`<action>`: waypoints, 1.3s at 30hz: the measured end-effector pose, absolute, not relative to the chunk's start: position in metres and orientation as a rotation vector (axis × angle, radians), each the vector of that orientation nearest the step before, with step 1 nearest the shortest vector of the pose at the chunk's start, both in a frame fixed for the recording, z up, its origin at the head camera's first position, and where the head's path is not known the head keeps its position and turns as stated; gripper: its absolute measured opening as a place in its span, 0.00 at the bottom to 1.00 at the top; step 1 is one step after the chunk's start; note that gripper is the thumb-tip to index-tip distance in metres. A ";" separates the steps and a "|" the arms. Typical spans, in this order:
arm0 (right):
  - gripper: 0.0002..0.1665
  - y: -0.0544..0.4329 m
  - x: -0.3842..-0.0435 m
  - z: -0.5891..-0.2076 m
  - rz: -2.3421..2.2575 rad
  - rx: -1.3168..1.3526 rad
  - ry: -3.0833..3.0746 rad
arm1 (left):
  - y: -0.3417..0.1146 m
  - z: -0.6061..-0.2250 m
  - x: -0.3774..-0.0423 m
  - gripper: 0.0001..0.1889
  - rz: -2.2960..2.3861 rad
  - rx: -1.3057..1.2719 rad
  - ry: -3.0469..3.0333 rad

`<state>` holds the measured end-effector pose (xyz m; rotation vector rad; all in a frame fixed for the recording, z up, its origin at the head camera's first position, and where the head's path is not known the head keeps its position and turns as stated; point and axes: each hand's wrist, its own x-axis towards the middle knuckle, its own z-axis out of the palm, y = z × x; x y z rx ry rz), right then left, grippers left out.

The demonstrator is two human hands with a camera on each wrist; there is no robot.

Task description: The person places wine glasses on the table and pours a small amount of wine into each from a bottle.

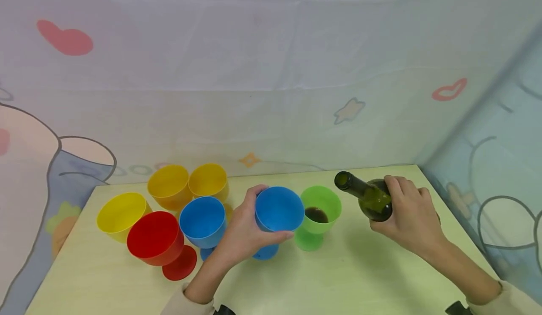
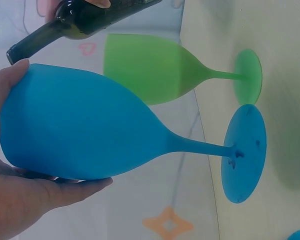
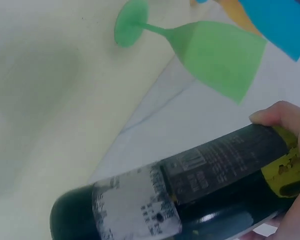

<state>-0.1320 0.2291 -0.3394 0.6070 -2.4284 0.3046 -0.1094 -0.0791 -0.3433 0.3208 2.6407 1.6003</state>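
My left hand grips a blue goblet by its bowl, with the thumb on the near side and the fingers on the far left. In the left wrist view the goblet's stem and foot show, with dark spots on the foot. My right hand holds a dark green wine bottle around its body, tilted, its neck pointing left toward the goblets. Between the two hands stands a green goblet with dark liquid in its bowl. A worn label shows on the bottle in the right wrist view.
Left of my left hand stand a second blue goblet, a red goblet and several yellow goblets, close together. They share a pale table whose back edge meets a printed cloth backdrop.
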 end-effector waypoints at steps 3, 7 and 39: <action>0.37 0.225 -0.130 -0.338 0.219 0.623 -2.416 | -0.078 -0.343 -0.110 0.46 1.602 0.333 2.640; 0.36 0.220 -0.127 -0.336 0.133 0.640 -2.412 | -0.078 -0.342 -0.109 0.46 1.595 0.343 2.642; 0.44 0.201 -0.128 -0.323 -0.208 0.747 -2.265 | -0.070 -0.332 -0.108 0.46 1.585 0.411 2.606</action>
